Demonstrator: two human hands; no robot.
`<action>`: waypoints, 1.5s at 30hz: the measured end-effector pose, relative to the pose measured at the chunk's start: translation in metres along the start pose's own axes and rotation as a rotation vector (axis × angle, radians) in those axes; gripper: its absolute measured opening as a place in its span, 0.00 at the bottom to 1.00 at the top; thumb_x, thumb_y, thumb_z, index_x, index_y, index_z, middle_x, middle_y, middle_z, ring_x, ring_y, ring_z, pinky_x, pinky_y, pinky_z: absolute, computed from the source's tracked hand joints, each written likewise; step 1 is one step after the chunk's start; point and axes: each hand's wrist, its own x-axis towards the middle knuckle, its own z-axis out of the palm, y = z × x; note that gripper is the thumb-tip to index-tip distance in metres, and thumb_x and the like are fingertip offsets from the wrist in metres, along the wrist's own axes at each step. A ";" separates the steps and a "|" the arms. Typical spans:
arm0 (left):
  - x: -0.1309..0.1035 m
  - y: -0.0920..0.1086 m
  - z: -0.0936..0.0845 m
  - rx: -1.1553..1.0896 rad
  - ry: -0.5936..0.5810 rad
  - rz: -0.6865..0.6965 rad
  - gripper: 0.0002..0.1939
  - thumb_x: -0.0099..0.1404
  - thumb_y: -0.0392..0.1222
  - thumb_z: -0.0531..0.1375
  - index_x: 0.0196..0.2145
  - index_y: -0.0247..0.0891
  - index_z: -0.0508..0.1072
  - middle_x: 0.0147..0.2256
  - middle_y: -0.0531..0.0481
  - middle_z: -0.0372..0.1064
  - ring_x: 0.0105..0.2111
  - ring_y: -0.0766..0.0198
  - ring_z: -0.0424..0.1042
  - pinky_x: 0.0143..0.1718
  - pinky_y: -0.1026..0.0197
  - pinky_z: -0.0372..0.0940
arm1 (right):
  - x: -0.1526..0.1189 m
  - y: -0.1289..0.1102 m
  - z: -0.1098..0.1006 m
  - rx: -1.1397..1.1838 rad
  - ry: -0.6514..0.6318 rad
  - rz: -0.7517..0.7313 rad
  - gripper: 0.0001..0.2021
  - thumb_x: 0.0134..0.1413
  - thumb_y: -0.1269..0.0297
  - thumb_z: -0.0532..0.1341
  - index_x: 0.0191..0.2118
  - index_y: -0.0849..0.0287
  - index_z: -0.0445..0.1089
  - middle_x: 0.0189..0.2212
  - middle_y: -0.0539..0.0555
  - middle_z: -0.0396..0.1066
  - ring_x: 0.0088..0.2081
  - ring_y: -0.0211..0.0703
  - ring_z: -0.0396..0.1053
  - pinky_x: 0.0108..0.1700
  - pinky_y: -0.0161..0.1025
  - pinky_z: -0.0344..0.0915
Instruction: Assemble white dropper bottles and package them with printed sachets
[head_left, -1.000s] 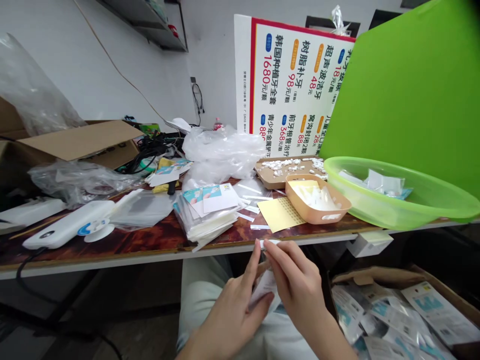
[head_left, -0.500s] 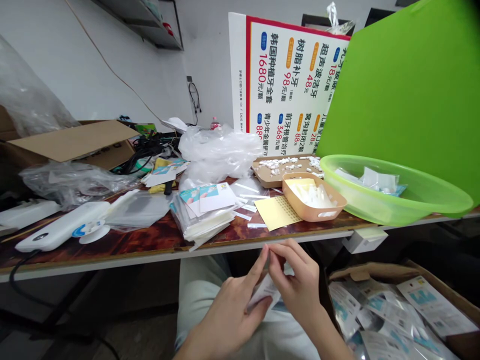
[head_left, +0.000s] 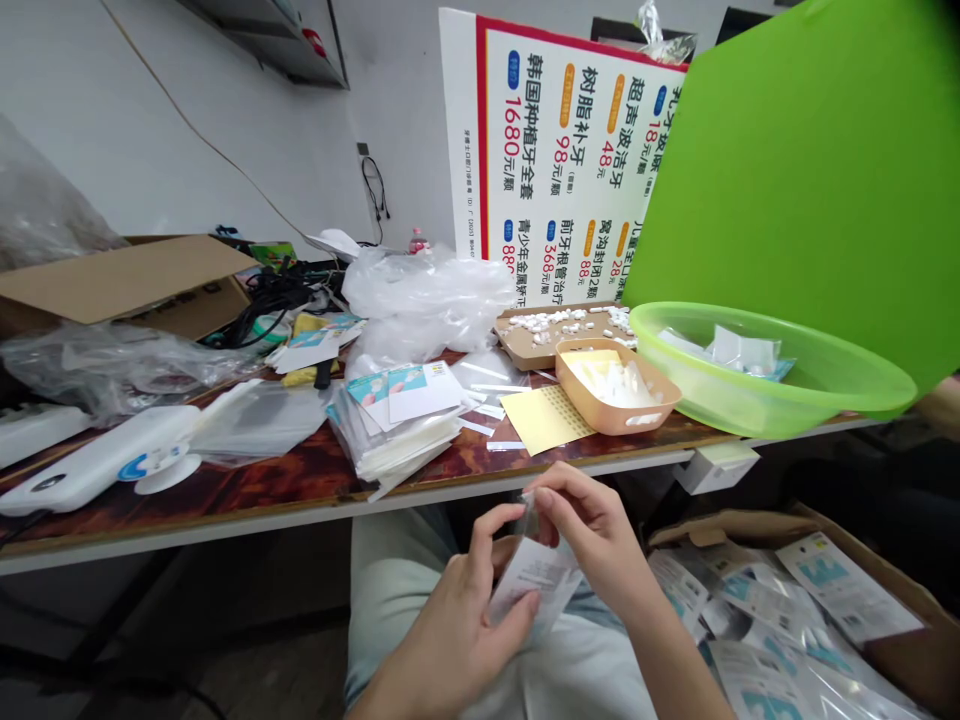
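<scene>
Over my lap, in front of the table edge, both hands hold a clear plastic bag with a white printed card [head_left: 534,575] in it. My left hand [head_left: 472,600] grips its lower left side, thumb across the card's face. At the bag's top, my right hand [head_left: 589,530] pinches the clear plastic with thumb and fingers. Whether anything small is in that pinch cannot be seen. Beyond my hands lie a stack of clear bags [head_left: 397,455] with printed cards [head_left: 424,395] on top, a yellow sticker sheet [head_left: 546,420] and a peach plastic tray [head_left: 622,418] of small whitish pieces.
A cardboard tray [head_left: 525,350] of small white pieces and a green basin [head_left: 750,405] stand behind. A cardboard box [head_left: 911,600] of packed bags is low on the right. At left lie a white sealer-like device [head_left: 82,470] and clear sleeves [head_left: 259,425].
The bag has turned so the card's printed face shows more. My left fingers have bent away from the bag's top, while my right hand still pinches there. The view has shifted slightly.
</scene>
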 end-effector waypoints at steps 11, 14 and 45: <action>0.000 -0.005 -0.006 0.080 -0.021 0.001 0.42 0.64 0.36 0.58 0.70 0.49 0.42 0.42 0.52 0.73 0.30 0.65 0.65 0.29 0.67 0.62 | -0.006 -0.001 0.002 -0.085 0.098 -0.080 0.06 0.58 0.65 0.62 0.35 0.58 0.78 0.25 0.50 0.66 0.23 0.34 0.65 0.23 0.31 0.63; 0.002 -0.003 -0.006 0.101 -0.012 0.043 0.42 0.62 0.34 0.58 0.70 0.49 0.45 0.34 0.55 0.73 0.28 0.65 0.64 0.29 0.67 0.62 | -0.007 -0.001 0.006 -0.070 0.131 -0.063 0.06 0.56 0.65 0.64 0.31 0.59 0.77 0.25 0.50 0.68 0.22 0.34 0.66 0.23 0.31 0.64; -0.005 -0.014 -0.001 0.036 0.078 0.096 0.41 0.67 0.37 0.58 0.69 0.61 0.42 0.60 0.53 0.68 0.43 0.60 0.74 0.30 0.69 0.69 | 0.035 -0.019 -0.028 -0.157 0.392 -0.274 0.06 0.63 0.62 0.57 0.35 0.55 0.69 0.20 0.46 0.64 0.18 0.35 0.64 0.22 0.35 0.69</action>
